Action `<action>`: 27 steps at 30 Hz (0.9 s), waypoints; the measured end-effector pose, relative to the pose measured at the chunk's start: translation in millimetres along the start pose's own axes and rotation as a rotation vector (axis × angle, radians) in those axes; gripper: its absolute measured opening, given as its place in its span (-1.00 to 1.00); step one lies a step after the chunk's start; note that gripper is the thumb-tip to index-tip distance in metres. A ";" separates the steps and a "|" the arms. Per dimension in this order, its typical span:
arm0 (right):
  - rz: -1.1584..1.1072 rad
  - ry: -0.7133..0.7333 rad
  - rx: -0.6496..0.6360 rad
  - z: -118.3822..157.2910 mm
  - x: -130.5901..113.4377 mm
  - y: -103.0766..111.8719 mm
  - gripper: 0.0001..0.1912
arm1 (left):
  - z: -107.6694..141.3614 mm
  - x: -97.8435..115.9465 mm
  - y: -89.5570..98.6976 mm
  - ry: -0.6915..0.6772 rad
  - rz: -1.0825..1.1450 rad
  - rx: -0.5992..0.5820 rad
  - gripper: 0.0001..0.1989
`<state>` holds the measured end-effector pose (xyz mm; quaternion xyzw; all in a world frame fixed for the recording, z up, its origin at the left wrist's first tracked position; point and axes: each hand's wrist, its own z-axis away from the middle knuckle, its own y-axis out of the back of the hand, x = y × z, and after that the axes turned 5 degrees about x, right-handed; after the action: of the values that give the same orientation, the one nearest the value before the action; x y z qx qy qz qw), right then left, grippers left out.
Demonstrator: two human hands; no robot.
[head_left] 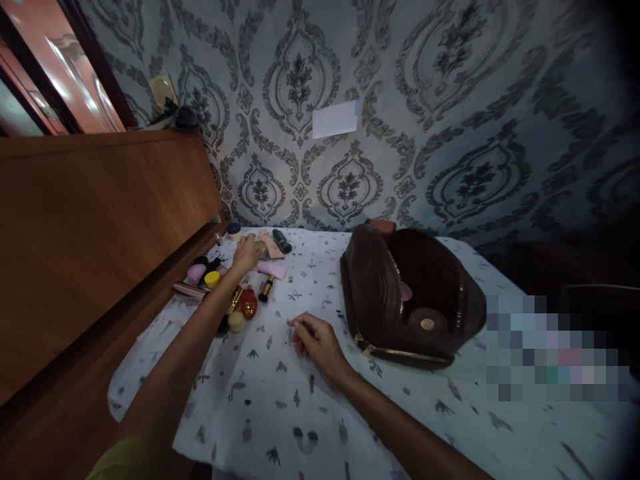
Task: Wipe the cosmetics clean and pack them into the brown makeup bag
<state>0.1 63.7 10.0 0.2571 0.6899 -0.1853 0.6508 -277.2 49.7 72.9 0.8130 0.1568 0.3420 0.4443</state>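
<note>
My left hand (245,255) reaches in among cosmetics at the back left of the cloth. Right beside its fingers sits a round greenish-gold item (261,249); whether the fingers grip it is hidden. Around that hand lie a dark-lidded jar (234,231), a peach tube (271,245), a dark green tube (282,241) and a pink tube (273,269). My right hand (316,341) hovers or rests low over the cloth, fingers curled and thumb against the index finger, with nothing visible in it. To its right stands a brown bag (373,287), unzipped and gaping.
Nearer along the left lie a yellow lid (212,279), a pink round pot (195,273), a red bottle (249,304), a black-and-gold tube (267,289) and a cream round jar (237,323). A wooden panel (110,193) borders the patterned cloth (295,413). Wallpaper rises behind.
</note>
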 end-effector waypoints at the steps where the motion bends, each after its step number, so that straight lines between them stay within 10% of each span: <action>1: -0.002 -0.002 0.000 0.4 -0.8 0.0 -0.72 | -8.3 -4.1 -3.3 0.036 -0.004 -0.007 -0.55; 10: -0.030 -0.011 -0.004 0.0 1.8 0.5 -0.71 | -26.8 -18.7 -33.8 0.193 0.126 -0.043 -0.63; 19: -0.157 -0.058 0.008 -4.9 5.4 2.8 -0.69 | -9.8 -8.5 0.1 0.136 0.681 0.074 -0.50; 27: -0.425 -0.068 0.147 -9.8 11.3 4.7 -0.36 | 84.8 32.3 13.1 0.094 1.384 -0.400 -0.46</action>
<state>-5.2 74.5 0.0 0.1462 0.6910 -0.3765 0.5995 -195.7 8.3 65.8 0.6135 -0.4408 0.6018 0.2590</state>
